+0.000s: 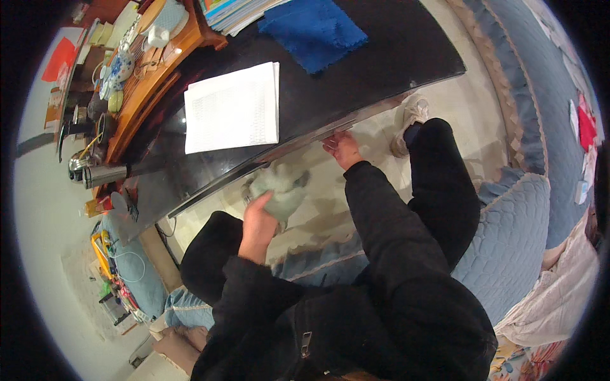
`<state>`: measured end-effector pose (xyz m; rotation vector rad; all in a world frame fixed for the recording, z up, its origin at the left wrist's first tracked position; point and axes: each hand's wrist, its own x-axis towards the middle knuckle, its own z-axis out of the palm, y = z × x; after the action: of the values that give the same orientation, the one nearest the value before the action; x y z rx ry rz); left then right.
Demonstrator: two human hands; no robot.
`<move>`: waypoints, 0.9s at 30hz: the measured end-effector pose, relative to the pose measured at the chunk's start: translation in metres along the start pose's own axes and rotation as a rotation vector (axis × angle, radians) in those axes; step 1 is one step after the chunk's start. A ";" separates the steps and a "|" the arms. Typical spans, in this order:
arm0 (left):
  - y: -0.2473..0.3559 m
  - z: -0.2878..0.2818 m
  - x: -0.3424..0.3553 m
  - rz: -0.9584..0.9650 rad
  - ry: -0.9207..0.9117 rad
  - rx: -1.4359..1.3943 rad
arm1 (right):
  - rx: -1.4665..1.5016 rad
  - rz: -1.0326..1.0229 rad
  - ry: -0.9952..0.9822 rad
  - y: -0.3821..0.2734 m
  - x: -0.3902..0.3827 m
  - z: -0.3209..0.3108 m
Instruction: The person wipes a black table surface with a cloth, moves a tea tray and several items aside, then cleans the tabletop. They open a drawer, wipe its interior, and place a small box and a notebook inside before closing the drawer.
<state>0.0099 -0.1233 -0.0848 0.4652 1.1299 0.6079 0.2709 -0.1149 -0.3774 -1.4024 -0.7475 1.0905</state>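
A pale greenish-white, soft-looking bundle [279, 190], blurred and perhaps a cloth or bag, hangs from my left hand [257, 225] below the table's front edge. The thumb lies over it and the other fingers are mostly hidden. Out to the right, my right hand [343, 150] reaches to a narrow brown ledge [362, 115] under the black tabletop [394, 63]. Its fingers are apart and nothing shows in them; whether they touch the ledge I cannot tell. White printed sheets [232, 108] lie stacked on the tabletop beyond my left hand.
A folded blue cloth [314, 32] lies farther back, beside a pile of books [235, 13]. At the left, a wooden tea tray [149, 82] carries a blue-and-white teapot [119, 66] and cups. A quilted blue sofa [508, 209] curves around the right. My legs flank the table's front.
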 end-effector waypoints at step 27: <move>-0.023 0.096 0.091 0.150 -0.047 0.273 | 0.521 0.542 0.511 -0.086 -0.077 0.021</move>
<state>0.1311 -0.0844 -0.1275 0.8004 1.1449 0.5718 0.2363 -0.1640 -0.2770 -1.3598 0.2939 1.1486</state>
